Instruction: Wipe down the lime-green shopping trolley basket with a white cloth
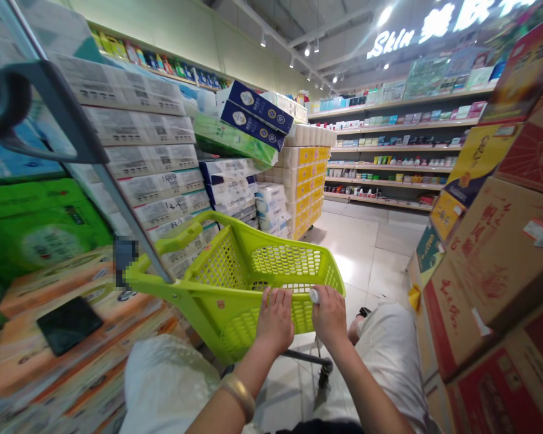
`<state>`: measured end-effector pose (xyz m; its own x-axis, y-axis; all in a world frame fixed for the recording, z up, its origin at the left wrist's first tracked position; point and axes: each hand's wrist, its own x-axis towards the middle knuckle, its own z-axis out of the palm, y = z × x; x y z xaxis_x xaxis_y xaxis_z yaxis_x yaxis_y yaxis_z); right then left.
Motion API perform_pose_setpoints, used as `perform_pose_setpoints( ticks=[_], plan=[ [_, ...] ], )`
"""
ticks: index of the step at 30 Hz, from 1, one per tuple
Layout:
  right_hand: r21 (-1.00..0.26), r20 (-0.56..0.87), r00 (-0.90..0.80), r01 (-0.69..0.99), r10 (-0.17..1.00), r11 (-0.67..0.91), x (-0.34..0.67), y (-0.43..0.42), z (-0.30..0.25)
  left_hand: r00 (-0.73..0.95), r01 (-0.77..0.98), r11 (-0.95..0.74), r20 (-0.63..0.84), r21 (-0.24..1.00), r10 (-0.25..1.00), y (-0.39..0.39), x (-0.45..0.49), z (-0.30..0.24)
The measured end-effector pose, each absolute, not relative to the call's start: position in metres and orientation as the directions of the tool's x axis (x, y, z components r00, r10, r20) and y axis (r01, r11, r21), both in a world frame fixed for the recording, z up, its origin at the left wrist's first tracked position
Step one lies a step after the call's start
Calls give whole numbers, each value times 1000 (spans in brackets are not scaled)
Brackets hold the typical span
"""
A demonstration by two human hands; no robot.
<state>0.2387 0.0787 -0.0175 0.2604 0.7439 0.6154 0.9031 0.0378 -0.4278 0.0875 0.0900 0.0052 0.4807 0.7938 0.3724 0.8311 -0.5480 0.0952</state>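
A lime-green plastic shopping cart [228, 220] with perforated walls stands sideways before me, its basket showing nothing inside. My left hand [275, 322] is closed over the cart's near rim, fingers curled inward. A gold bangle [238, 395] circles that wrist. Farther along the same rim rests my right hand [331, 316], also closed. A small white round-ended thing [314, 295] pokes out between its thumb and fingers; most of it is covered, so I cannot tell its kind. The cart's grey metal pole [129, 214] rises at the left, bearing a dark grey handle-like part [72, 114].
Stacked tissue packs [154, 154] line the left, with a dark phone-like slab [70, 325] on orange packs [18, 355]. Cardboard cartons [502, 253] rise close on the right. A tiled aisle [357, 241] leads to product shelves [398, 147]. My knees flank the cart's near side.
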Motion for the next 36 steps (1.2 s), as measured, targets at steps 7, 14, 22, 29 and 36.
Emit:
perform_pose_setpoints(
  ticks=[7,14,22,29,36],
  plan=[
    [-391,663,156,906,732,161,197,83,-14,484,827,-555,394,86,782,89,87,6],
    [-382,658,126,905,743,185,228,76,-19,487,821,-563,393,100,780,90,83,5],
    [-414,647,204,903,735,113,201,81,-15,468,826,-551,402,119,787,87,88,5],
    [-393,650,100,892,754,221,221,77,-17,486,815,-568,401,112,776,89,82,4],
    [-457,629,263,887,731,74,229,68,-17,468,827,-552,416,105,780,85,85,3]
  ],
)
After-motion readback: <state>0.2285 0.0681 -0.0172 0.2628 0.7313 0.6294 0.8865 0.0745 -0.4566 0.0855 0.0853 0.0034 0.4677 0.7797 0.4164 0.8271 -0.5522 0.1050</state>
